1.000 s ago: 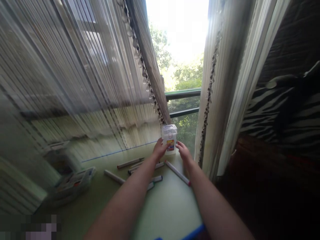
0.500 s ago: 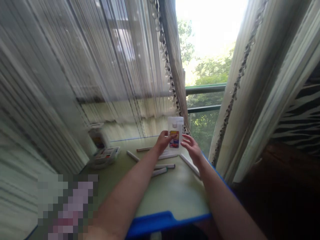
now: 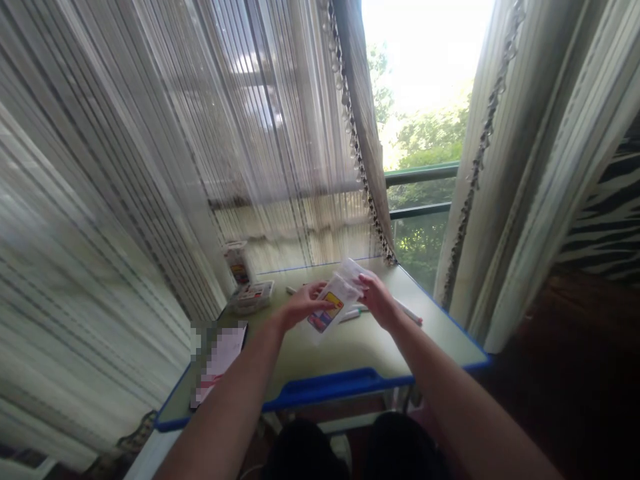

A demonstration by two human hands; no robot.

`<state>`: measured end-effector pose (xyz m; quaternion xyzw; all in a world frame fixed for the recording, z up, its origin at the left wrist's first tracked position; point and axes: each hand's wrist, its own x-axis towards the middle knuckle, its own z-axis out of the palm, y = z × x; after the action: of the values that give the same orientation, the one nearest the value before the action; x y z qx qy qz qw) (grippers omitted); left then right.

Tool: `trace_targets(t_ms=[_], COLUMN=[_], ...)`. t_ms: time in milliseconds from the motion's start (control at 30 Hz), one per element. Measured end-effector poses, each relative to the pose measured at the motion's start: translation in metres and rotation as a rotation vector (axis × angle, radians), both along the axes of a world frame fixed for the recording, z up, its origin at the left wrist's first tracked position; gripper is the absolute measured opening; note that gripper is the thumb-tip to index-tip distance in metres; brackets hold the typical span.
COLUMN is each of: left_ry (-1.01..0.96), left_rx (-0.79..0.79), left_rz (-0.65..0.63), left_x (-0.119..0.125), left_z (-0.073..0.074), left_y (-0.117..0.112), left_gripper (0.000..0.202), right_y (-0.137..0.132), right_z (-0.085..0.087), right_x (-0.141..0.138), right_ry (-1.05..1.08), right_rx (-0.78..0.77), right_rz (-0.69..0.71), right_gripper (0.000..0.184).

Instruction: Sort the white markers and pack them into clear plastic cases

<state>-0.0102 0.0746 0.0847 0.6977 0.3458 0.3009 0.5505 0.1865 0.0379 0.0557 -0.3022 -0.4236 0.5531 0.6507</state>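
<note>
A translucent plastic case (image 3: 321, 328) with a colourful picture label is tilted above the desk, between my two hands. My left hand (image 3: 306, 301) is closed on its left side, fingers across the label's upper edge. At the upper right, my right hand (image 3: 376, 299) grips the clear top part of the case with its fingers bent round it. Whether the lid is open I cannot tell. Below and behind the case lie several white markers, partly hidden. A marker with a reddish end (image 3: 409, 312) lies beside my right wrist, and one with a green end (image 3: 351, 315) lies under the case.
The pale desk (image 3: 280, 353) has a blue rim and a blue front ledge (image 3: 330, 387). A second clear case (image 3: 253, 297) stands open at the back left. A blurred pink-and-white item (image 3: 223, 357) lies near the left edge. String curtains (image 3: 280, 167) hang behind the desk.
The case has gone from upright to tilted, its top leaning right. My right hand has moved from beside it onto its upper part. The view has shifted, showing more of the desk's front.
</note>
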Motion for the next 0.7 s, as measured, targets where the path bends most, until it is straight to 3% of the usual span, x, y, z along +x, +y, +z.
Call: trace_targets(t_ms=[167, 267, 467, 600, 700], left_ry=[0.125, 0.091, 0.161, 0.093, -0.023], left_rx=[0.106, 0.118, 0.314, 0.432, 0.487], left_rz=[-0.134, -0.146, 0.000, 0.131, 0.308], left_x=[-0.033, -0.043, -0.047, -0.045, -0.042], left_z=[0.013, 0.014, 0.010, 0.006, -0.002], left_y=[-0.014, -0.022, -0.045, -0.056, -0.052], left_gripper=[0.053, 0.052, 0.071, 0.067, 0.069], right_y=[-0.026, -0.037, -0.044, -0.039, -0.031], right_z=[-0.007, -0.015, -0.022, -0.008, 0.003], right_x=[-0.011, -0.022, -0.040, -0.044, -0.052], right_ry=[0.027, 0.060, 0.136, 0.161, 0.077], right_rx=[-0.129, -0.184, -0.195, -0.267, -0.253], right_rz=[0.153, 0.177, 0.236, 0.260, 0.145], right_gripper=[0.063, 0.069, 0.075, 0.072, 0.060])
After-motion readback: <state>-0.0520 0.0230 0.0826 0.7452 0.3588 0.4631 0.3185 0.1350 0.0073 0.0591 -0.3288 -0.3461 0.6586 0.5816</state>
